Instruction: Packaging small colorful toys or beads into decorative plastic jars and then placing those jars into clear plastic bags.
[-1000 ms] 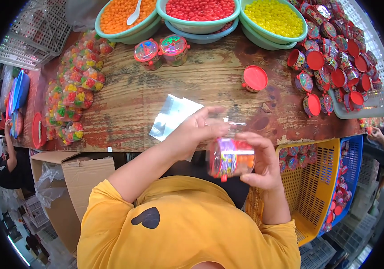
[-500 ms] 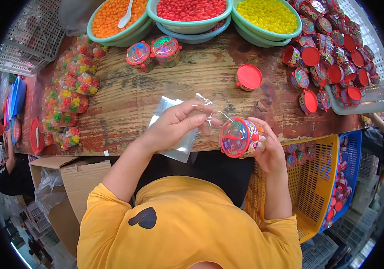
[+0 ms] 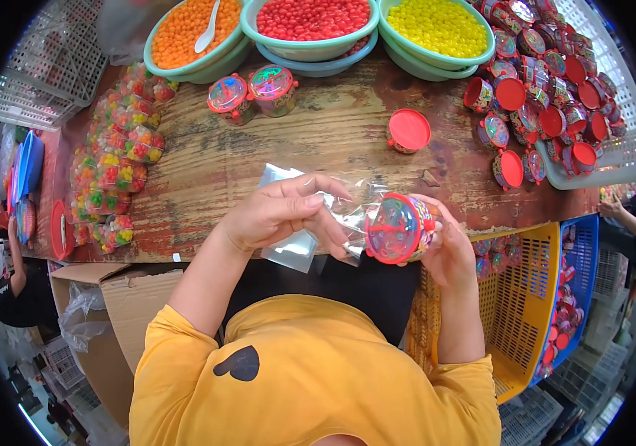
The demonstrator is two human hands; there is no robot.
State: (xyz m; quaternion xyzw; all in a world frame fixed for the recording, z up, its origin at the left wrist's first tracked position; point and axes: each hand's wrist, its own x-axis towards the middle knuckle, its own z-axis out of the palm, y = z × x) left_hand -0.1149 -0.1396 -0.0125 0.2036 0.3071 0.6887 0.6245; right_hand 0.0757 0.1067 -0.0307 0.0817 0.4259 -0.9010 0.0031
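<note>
In my right hand (image 3: 452, 245) is a small drum-shaped tub (image 3: 394, 229) with a clear, red-rimmed lid and a colourful printed side. Its lid is turned towards my left hand (image 3: 277, 215). My left fingers and thumb hold a clear plastic bag (image 3: 355, 202), spread apart at its near side. The bag's far edge meets the rim of the tub; how much of the tub is inside I cannot tell. Under my left hand, flat clear bags (image 3: 293, 250) lie at the table's front edge.
Bowls of orange (image 3: 184, 70), red (image 3: 307, 48) and yellow candies (image 3: 437, 52) stand at the back. Two lidded tubs (image 3: 247, 93) and a red-topped tub (image 3: 409, 131) stand nearer. Candy packs (image 3: 121, 167) line the left; tubs (image 3: 548, 97) heap on the right.
The clear bag has opened out and now reaches the tub's rim. My left hand has shifted slightly, its fingers spreading lower; the right hand still holds the tub in nearly the same place.
</note>
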